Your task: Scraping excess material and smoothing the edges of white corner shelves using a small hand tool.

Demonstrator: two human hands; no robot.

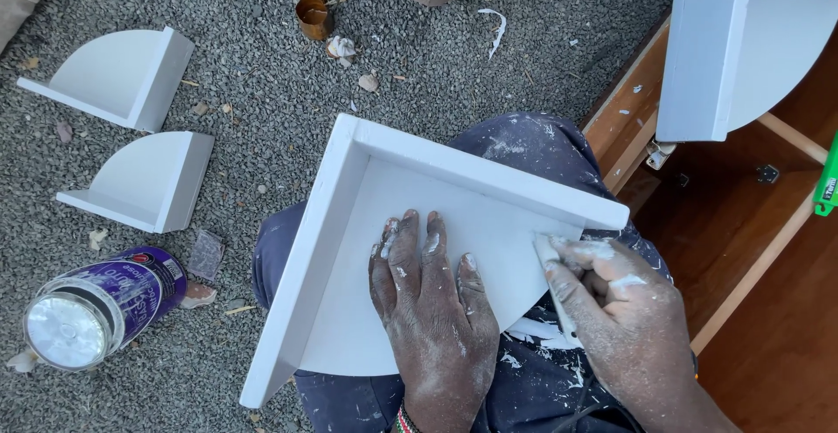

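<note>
Under our hands we have the white corner shelf (367,223), resting on our lap across the paint-spattered dark trousers (515,145). Its two straight walls meet at a corner that points up and away from us, a little to the left; the longer wall runs from that corner down toward our left, the other out to the right, and the curved edge faces our body.

Our left hand (432,306) lies flat and open on the shelf's inner face, fingers spread and pointing toward the corner. Our right hand (615,298) is closed around a small white pad (546,250), which we take to be sandpaper, and presses it on the face just beside the right wall.

Beyond the right hand stands another white panel (703,49) over a brown wooden frame (742,250). Well to the left of the left hand, two smaller white corner shelves (122,71) (148,175) lie on the gravel (262,66), with a purple tin (100,306) on its side nearer us. Past the shelf's corner sits a small copper-coloured cup (312,16).
</note>
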